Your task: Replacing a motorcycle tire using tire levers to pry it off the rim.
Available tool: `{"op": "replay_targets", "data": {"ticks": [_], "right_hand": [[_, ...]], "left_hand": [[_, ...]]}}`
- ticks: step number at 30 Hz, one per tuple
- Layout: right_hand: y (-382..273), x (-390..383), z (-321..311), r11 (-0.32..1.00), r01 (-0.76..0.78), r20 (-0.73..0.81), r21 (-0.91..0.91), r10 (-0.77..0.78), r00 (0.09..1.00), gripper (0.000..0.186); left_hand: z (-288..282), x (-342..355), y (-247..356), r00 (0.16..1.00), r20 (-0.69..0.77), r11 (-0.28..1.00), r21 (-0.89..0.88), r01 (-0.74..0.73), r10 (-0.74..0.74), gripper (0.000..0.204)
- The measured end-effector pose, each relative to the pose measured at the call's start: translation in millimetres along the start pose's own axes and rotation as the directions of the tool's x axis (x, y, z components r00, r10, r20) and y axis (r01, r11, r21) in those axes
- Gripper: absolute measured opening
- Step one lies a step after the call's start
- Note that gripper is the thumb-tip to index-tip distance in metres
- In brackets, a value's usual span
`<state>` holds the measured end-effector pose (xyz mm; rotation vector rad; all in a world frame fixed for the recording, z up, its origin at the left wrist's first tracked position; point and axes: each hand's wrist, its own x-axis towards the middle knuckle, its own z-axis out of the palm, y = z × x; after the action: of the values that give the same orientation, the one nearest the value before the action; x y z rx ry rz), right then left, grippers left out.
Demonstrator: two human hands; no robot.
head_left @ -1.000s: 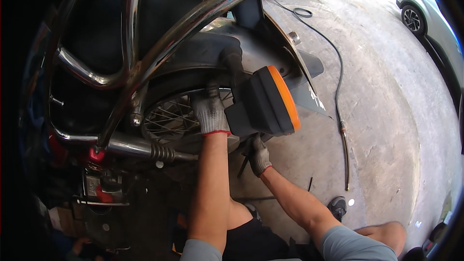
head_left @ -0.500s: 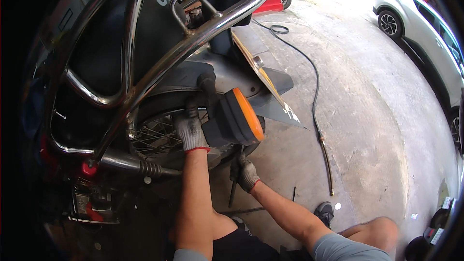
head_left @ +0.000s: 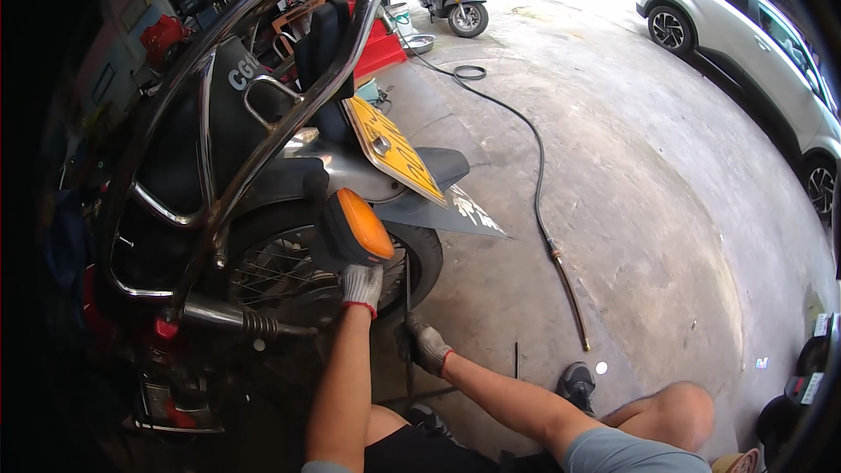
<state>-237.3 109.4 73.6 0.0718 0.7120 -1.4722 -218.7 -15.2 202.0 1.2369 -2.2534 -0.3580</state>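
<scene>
My left hand [head_left: 361, 287], in a grey knit glove with a red cuff, reaches up beside the rear wheel of a motorcycle. Its fingers are hidden behind the black housing of an orange turn signal [head_left: 364, 224]. My right hand [head_left: 428, 347], gloved the same way, is wrapped around a long, thin, dark metal bar [head_left: 408, 287]. The bar stands nearly upright, with its top end against or in front of the tyre [head_left: 427, 264]; whether it touches cannot be told. Wire spokes [head_left: 273, 264] show left of my left hand.
A chrome tube frame [head_left: 254, 158] and a yellow plate [head_left: 399, 154] project above the wheel; an exhaust pipe [head_left: 215, 313] lies left. A black hose [head_left: 536, 158] crosses the concrete. A short dark rod [head_left: 516, 359] rests near my shoe [head_left: 578, 383]. A white car [head_left: 745, 61] stands right.
The view has shifted, bringing more of the yellow plate and a scooter behind into sight. My left hand has drawn back from beside the turn signal to below it. My right hand still grips the bar.
</scene>
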Motion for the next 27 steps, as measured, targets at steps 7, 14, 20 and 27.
{"op": "replay_targets", "data": {"ticks": [7,14,20,27], "right_hand": [[29.9,-9.0,-22.6,0.971,-0.028,0.011,-0.238,0.032,0.999,0.047],[8.6,-31.5,-25.5,0.946,0.004,0.004,-0.324,-0.003,1.000,0.049],[-79.9,-66.5,-53.8,0.821,-0.308,-0.003,-0.480,0.350,0.937,0.049],[-185.4,-55.6,-93.0,0.041,0.006,0.007,-0.999,0.011,1.000,0.057]], "left_hand": [[23.0,21.9,-20.2,0.992,0.120,0.997,-0.075,-0.017,0.025,0.071],[53.5,38.7,-60.3,0.996,0.036,0.979,0.182,-0.090,0.085,0.063],[26.1,22.7,34.6,0.958,0.161,0.926,-0.258,0.274,-0.239,0.049],[56.0,36.8,-3.5,0.999,-0.048,0.999,0.030,0.024,-0.022,0.050]]}}
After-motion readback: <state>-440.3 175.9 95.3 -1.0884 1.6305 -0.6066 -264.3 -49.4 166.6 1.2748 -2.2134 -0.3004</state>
